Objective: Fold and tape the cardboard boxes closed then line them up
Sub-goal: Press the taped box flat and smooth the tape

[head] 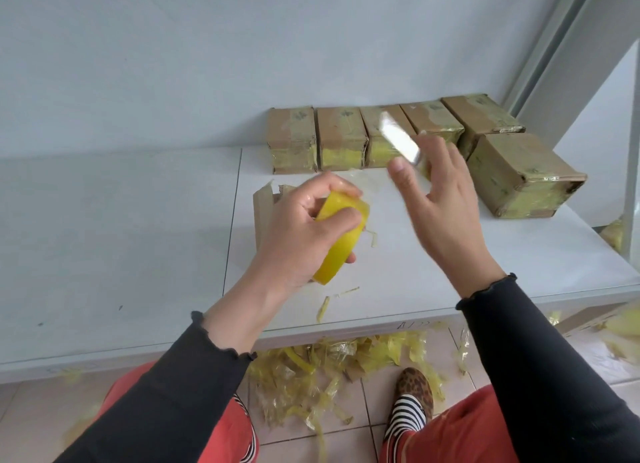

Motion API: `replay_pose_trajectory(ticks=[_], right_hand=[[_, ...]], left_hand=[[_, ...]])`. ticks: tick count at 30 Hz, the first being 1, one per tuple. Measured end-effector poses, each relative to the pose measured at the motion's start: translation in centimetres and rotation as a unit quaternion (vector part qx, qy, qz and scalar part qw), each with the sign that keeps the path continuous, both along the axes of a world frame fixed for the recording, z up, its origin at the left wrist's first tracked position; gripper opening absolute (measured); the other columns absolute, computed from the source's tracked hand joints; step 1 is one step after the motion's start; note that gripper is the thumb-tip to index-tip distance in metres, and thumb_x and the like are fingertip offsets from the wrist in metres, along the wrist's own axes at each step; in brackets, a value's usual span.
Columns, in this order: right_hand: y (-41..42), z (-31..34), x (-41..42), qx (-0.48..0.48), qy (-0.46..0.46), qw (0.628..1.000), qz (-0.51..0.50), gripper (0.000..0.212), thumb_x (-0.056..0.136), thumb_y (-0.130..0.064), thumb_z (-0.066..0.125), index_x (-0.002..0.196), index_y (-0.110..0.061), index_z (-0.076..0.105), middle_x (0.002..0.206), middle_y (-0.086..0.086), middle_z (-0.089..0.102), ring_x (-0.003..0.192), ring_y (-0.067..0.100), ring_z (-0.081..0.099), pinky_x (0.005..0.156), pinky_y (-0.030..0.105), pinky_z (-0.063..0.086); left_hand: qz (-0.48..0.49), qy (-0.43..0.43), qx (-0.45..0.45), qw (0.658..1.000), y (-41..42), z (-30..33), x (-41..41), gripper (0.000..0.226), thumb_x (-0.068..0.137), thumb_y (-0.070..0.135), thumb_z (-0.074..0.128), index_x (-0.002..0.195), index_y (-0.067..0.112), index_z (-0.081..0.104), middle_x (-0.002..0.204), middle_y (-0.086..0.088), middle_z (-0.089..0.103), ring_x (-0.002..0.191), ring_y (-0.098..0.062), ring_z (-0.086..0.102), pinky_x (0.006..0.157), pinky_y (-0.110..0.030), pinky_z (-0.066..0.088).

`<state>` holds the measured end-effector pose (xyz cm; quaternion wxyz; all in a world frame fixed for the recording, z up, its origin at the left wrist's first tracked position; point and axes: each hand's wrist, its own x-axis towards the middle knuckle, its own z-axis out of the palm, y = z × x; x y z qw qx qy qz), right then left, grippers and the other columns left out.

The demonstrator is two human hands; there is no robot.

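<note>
My left hand (298, 234) grips a yellow tape roll (341, 241) above the white table (121, 237). Under that hand lies an untaped cardboard piece (262, 217), mostly hidden. My right hand (446, 206) is raised beside it and pinches a blurred, shiny metal cutter (398, 140) in its fingertips. Several brown boxes wrapped in yellow tape (341, 140) stand side by side against the back wall. One more taped box (519, 172) sits in front of the row's right end, turned at an angle.
Short tape scraps (323, 308) lie near the table's front edge. A heap of torn yellow tape (329, 365) covers the tiled floor under the table, by my feet. A metal frame post (554, 47) rises at the right.
</note>
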<state>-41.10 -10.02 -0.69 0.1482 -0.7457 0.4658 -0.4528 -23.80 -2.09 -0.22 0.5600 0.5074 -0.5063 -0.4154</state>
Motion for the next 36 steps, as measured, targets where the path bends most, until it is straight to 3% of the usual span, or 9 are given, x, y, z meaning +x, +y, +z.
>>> replay_pose_trajectory(ticks=[3, 6, 9, 12, 18, 24, 27, 33, 36], right_hand=[[-0.8, -0.3, -1.2, 0.096, -0.16, 0.982, 0.016, 0.036, 0.096, -0.063, 0.057, 0.08, -0.032, 0.05, 0.079, -0.009, 0.045, 0.076, 0.009, 0.041, 0.067, 0.024, 0.033], [0.1, -1.6, -0.6, 0.149, -0.282, 0.947, 0.032, 0.059, 0.099, -0.038, 0.067, 0.062, -0.001, 0.04, 0.056, -0.005, 0.038, 0.058, 0.01, 0.038, 0.062, 0.015, 0.038], [1.8, -2.6, 0.7, 0.12, -0.204, 0.968, 0.082, 0.049, 0.107, -0.037, 0.051, 0.073, -0.001, 0.052, 0.067, -0.01, 0.053, 0.061, 0.013, 0.042, 0.067, 0.031, 0.039], [3.9, -2.8, 1.2, 0.026, -0.07, 0.973, 0.218, 0.037, 0.109, -0.043, 0.039, 0.102, -0.013, 0.058, 0.103, -0.007, 0.054, 0.085, 0.006, 0.051, 0.076, 0.023, 0.04], [4.5, -5.2, 1.0, -0.066, 0.119, 0.965, 0.225, 0.028, 0.093, -0.026, 0.076, 0.1, -0.024, 0.049, 0.115, -0.006, 0.059, 0.093, 0.019, 0.049, 0.077, 0.03, 0.045], [4.9, -3.0, -1.2, 0.042, 0.057, 0.971, 0.231, 0.015, 0.094, -0.013, 0.074, 0.096, -0.021, 0.061, 0.084, -0.03, 0.048, 0.081, 0.007, 0.042, 0.065, 0.022, 0.03], [6.2, -1.8, -0.5, 0.073, 0.008, 0.964, 0.256, 0.025, 0.099, -0.047, 0.057, 0.091, -0.024, 0.055, 0.08, -0.018, 0.049, 0.074, 0.013, 0.043, 0.064, 0.029, 0.034], [8.1, -0.1, 0.7, 0.192, -0.085, 0.948, 0.239, 0.047, 0.1, -0.052, 0.053, 0.09, -0.006, 0.05, 0.077, 0.011, 0.047, 0.07, 0.026, 0.043, 0.066, 0.036, 0.037], [9.1, 0.5, 0.7, 0.316, -0.147, 0.902, 0.255, 0.029, 0.095, -0.036, 0.072, 0.101, -0.007, 0.067, 0.07, -0.005, 0.067, 0.061, 0.004, 0.06, 0.064, 0.013, 0.045]], left_hand=[[0.029, 0.077, 0.009, 0.997, -0.1, 0.6, 0.9, 0.012, 0.091, 0.002, 0.07, 0.101, 0.009, 0.071, 0.091, -0.023, 0.07, 0.061, -0.023, 0.07, 0.049, -0.031, 0.053], [0.06, 0.096, 0.003, 0.994, -0.2, 0.5, 0.6, 0.01, 0.09, 0.009, 0.073, 0.095, 0.016, 0.076, 0.087, -0.012, 0.07, 0.063, -0.02, 0.068, 0.055, -0.03, 0.054], [0.097, 0.102, 0.004, 0.99, -0.5, 0.2, -0.1, 0.008, 0.084, 0.018, 0.077, 0.084, 0.026, 0.079, 0.093, -0.004, 0.074, 0.08, -0.015, 0.067, 0.069, -0.028, 0.054], [0.127, 0.156, 0.006, 0.979, -0.8, 0.4, -0.3, 0.014, 0.086, 0.014, 0.075, 0.076, 0.023, 0.079, 0.096, -0.005, 0.076, 0.085, -0.017, 0.07, 0.074, -0.035, 0.057], [0.135, 0.203, 0.018, 0.97, -1.2, 0.8, -0.1, 0.019, 0.088, 0.013, 0.075, 0.073, 0.023, 0.074, 0.082, 0.002, 0.071, 0.074, -0.014, 0.067, 0.068, -0.032, 0.057], [0.049, 0.018, -0.003, 0.999, -2.9, 1.6, 4.0, 0.01, 0.092, 0.017, 0.074, 0.084, 0.01, 0.074, 0.08, 0.002, 0.072, 0.077, -0.006, 0.065, 0.079, -0.019, 0.049], [0.029, -0.022, 0.009, 0.999, -3.4, 1.9, 4.5, 0.016, 0.093, 0.022, 0.074, 0.09, 0.007, 0.076, 0.088, -0.006, 0.075, 0.079, -0.008, 0.066, 0.081, -0.021, 0.049], [0.083, -0.02, -0.032, 0.996, -4.5, 3.6, 5.6, 0.012, 0.095, 0.019, 0.073, 0.085, 0.016, 0.078, 0.079, 0.003, 0.078, 0.073, -0.005, 0.07, 0.072, -0.012, 0.048], [0.1, -0.019, -0.045, 0.994, -5.3, 3.5, 6.5, 0.012, 0.096, 0.019, 0.072, 0.086, 0.014, 0.077, 0.079, 0.0, 0.076, 0.069, -0.002, 0.067, 0.066, -0.009, 0.046]])
